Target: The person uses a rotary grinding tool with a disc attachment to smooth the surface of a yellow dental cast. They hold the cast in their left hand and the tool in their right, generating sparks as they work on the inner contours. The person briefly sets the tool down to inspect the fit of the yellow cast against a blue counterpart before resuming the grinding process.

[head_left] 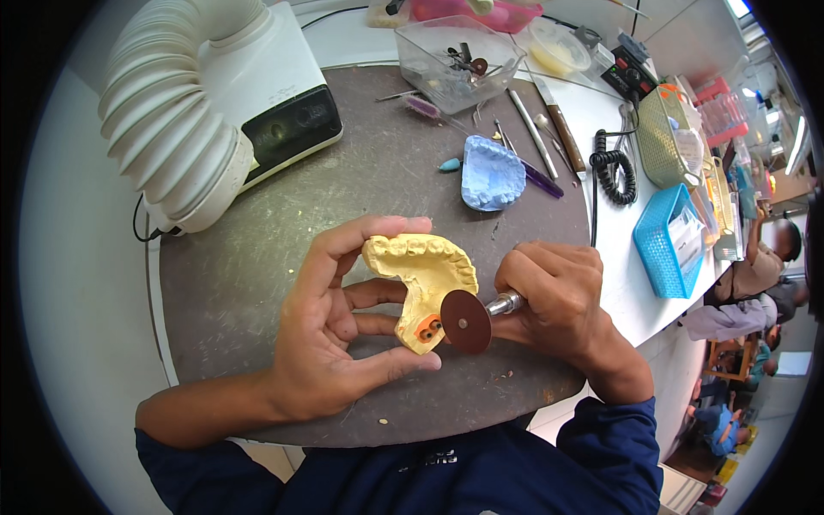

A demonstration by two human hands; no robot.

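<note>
A yellow plaster dental cast (438,255) is held by my left hand (330,322), with fingers at its far edge and behind it and the thumb at its near end. Two dark holes show in an orange patch (427,328) at that near end. My right hand (554,296) is closed around a silver rotary handpiece (505,303). On its tip sits a round brown cutting disc (466,322), which overlaps the cast's near right edge in view; whether they touch I cannot tell. Beyond my hands a blue dental cast (493,174) lies on the dark work surface.
A white ribbed suction hose (163,112) and its box stand at the left. At the back are a clear bin (459,64) of small tools, a knife (562,129), and a coiled black cord (615,172). A blue basket (669,245) sits right; people work beyond it.
</note>
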